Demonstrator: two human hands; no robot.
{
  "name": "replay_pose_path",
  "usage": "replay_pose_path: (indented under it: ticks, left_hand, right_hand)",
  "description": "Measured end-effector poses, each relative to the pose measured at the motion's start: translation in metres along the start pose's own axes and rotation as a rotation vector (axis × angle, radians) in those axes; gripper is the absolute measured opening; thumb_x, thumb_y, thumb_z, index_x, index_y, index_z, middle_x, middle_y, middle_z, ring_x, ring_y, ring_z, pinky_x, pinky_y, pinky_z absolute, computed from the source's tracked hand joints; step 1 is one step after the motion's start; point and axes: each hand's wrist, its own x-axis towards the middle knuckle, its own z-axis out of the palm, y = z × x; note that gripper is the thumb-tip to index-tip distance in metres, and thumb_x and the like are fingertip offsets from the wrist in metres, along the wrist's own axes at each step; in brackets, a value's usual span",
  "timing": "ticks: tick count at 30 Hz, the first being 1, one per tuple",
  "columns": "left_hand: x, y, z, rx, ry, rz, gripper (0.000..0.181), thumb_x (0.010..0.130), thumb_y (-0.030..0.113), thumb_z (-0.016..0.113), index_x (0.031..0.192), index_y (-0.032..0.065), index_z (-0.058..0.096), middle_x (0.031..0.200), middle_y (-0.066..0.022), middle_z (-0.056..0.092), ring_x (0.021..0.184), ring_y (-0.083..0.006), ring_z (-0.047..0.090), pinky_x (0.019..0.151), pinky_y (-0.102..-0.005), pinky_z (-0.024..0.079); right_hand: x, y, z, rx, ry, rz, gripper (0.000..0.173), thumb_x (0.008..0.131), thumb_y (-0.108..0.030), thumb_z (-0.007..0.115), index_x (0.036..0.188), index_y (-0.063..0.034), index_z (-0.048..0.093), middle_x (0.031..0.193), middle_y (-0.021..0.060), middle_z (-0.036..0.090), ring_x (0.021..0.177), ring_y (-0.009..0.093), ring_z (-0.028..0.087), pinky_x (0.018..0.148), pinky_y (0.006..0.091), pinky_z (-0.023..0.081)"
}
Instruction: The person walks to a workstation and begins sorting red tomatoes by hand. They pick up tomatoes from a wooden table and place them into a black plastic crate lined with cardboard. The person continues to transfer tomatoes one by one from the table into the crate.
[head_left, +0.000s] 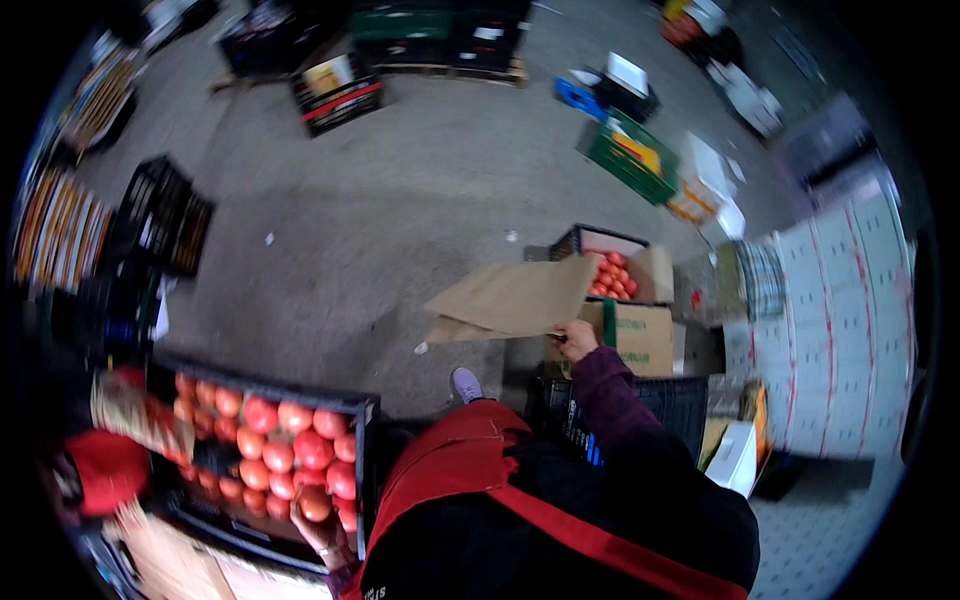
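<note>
In the black plastic crate (370, 420) at the lower left lie rows of red and pinkish tomatoes (278, 456). At its right-hand part, my left hand (321, 529) has its fingers around a darker red tomato (313, 504). My right hand (577, 340), out to the right, grips a large sheet of brown paper (517, 296) by its lower right corner. The sheet extends leftward over the floor and partly overlaps the view of a smaller crate (574, 244) of tomatoes (615, 277). A printed cardboard box (645, 337) stands just beside my right hand.
Crumpled brown paper (139, 416) covers the big crate's far left end, near a partly visible person in red (109, 472). Black crates (161, 217) stand at the left. A green crate (634, 161) and foam box (701, 180) are beyond; white stacked cartons (832, 330) are at the right.
</note>
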Motion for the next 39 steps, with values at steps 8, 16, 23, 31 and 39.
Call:
replay_pose_path:
  ticks: [8,16,23,31,39]
  left_hand:
    - [0.001,-0.003,0.140,-0.075,-0.038,-0.016,0.051,0.084,0.046,0.057,0.119,0.0087,0.054,0.108,-0.0083,0.059,0.090,-0.0218,0.059,0.067,-0.0319,0.049]
    - [-0.007,-0.051,0.222,0.291,-0.170,-0.042,0.051,0.086,0.049,0.052,0.118,0.0087,0.054,0.101,-0.0078,0.061,0.080,-0.0192,0.059,0.061,-0.0290,0.048]
    - [-0.014,-0.074,0.264,0.521,-0.284,-0.118,0.052,0.088,0.052,0.047,0.118,0.0090,0.054,0.097,-0.0081,0.063,0.071,-0.0173,0.060,0.055,-0.0265,0.048]
    - [-0.004,-0.079,0.284,0.400,-0.297,-0.344,0.049,0.087,0.049,0.051,0.120,0.0128,0.052,0.099,-0.0134,0.063,0.070,-0.0237,0.063,0.050,-0.0299,0.052]
    - [-0.002,-0.096,0.303,0.409,-0.392,-0.424,0.046,0.087,0.045,0.054,0.119,0.0120,0.052,0.100,-0.0145,0.063,0.068,-0.0273,0.064,0.049,-0.0313,0.053]
  right_hand:
    - [0.038,-0.034,-0.088,0.282,0.149,-0.138,0.019,0.078,0.005,0.053,0.096,-0.0031,0.057,0.089,0.0123,0.060,0.067,0.024,0.056,0.052,0.0348,0.045]
    - [0.037,-0.083,-0.160,0.540,0.472,-0.163,0.010,0.082,0.001,0.053,0.092,-0.0008,0.049,0.084,0.0106,0.048,0.070,0.023,0.051,0.056,0.0344,0.047]
    - [0.048,-0.092,-0.250,0.375,0.459,-0.169,0.017,0.080,-0.001,0.057,0.098,-0.0007,0.055,0.088,0.0109,0.055,0.070,0.024,0.053,0.057,0.0414,0.048]
    - [0.025,-0.115,-0.421,0.037,0.582,-0.132,0.035,0.065,-0.015,0.071,0.098,-0.0053,0.069,0.094,0.0129,0.069,0.083,0.026,0.067,0.075,0.0304,0.053]
    - [0.037,-0.148,-0.387,-0.763,0.952,-0.294,0.047,0.074,-0.024,0.065,0.112,0.0039,0.058,0.102,0.0241,0.065,0.096,0.038,0.063,0.084,0.0419,0.049]
